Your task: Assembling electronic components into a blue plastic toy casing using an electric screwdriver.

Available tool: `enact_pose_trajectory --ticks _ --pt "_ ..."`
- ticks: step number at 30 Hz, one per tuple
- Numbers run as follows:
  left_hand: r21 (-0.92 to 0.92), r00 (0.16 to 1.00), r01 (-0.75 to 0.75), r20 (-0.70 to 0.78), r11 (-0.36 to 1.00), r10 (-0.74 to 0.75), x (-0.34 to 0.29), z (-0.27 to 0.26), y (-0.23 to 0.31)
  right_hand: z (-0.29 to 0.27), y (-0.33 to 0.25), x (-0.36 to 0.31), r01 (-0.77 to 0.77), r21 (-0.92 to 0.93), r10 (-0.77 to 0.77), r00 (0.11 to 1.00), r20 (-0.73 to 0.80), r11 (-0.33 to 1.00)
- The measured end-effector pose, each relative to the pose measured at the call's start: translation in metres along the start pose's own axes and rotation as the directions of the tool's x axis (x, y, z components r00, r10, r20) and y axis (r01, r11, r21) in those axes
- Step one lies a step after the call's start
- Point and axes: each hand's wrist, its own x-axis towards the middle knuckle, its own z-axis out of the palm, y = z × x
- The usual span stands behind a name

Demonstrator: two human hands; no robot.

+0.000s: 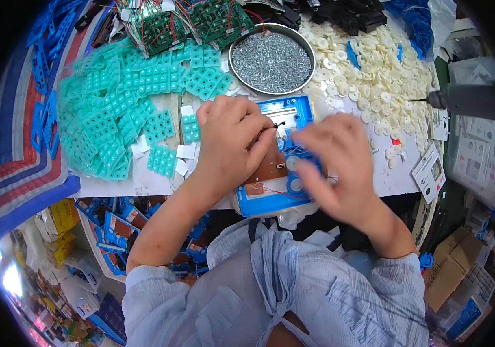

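On the table's front edge lies a blue plastic casing [264, 203] with a brown circuit board [267, 168] and thin red wires inside it. My left hand [233, 141] rests over the casing's left side. Its thumb and forefinger are pinched at a small black part [280, 125] near a shiny metal strip. To the right, my right hand [340, 165] hovers above the casing, blurred, with thumb and fingers apart and nothing visible in them. A whitish disc [292, 163] and a blue ring [296, 185] show in the casing between the hands.
Teal rubber keypads [108, 115] are heaped at left. Behind the casing stands a round metal bowl [233, 72] of screws, beside green circuit boards [218, 23]. White discs [374, 75] spread at right, near a power screwdriver [467, 99]. Blue casings [114, 231] fill a box below left.
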Motion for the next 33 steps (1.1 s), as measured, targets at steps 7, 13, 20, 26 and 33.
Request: enact_pose_trajectory --ticks 7,13,20,26,33 --pt "0.086 0.995 -0.071 -0.057 0.994 0.076 -0.001 -0.002 0.006 0.012 0.014 0.007 -0.142 0.121 0.137 0.989 0.05 0.982" --pt "0.06 0.99 -0.119 -0.069 0.991 0.123 -0.001 -0.002 0.005 0.01 0.009 0.01 -0.126 0.084 0.119 0.99 0.082 0.988" --pt "0.074 0.987 -0.153 -0.033 0.985 0.156 -0.002 -0.007 0.006 0.003 0.021 0.022 -0.066 -0.016 0.067 0.996 0.063 0.998" --pt "0.044 0.986 -0.153 -0.057 0.987 0.155 -0.004 -0.004 0.003 -0.002 0.01 0.014 -0.092 0.098 0.074 0.981 0.177 0.991" --pt "0.074 0.989 -0.144 -0.012 0.987 0.146 -0.003 -0.011 0.007 -0.006 0.046 0.032 -0.128 0.221 0.152 0.984 -0.096 0.967"
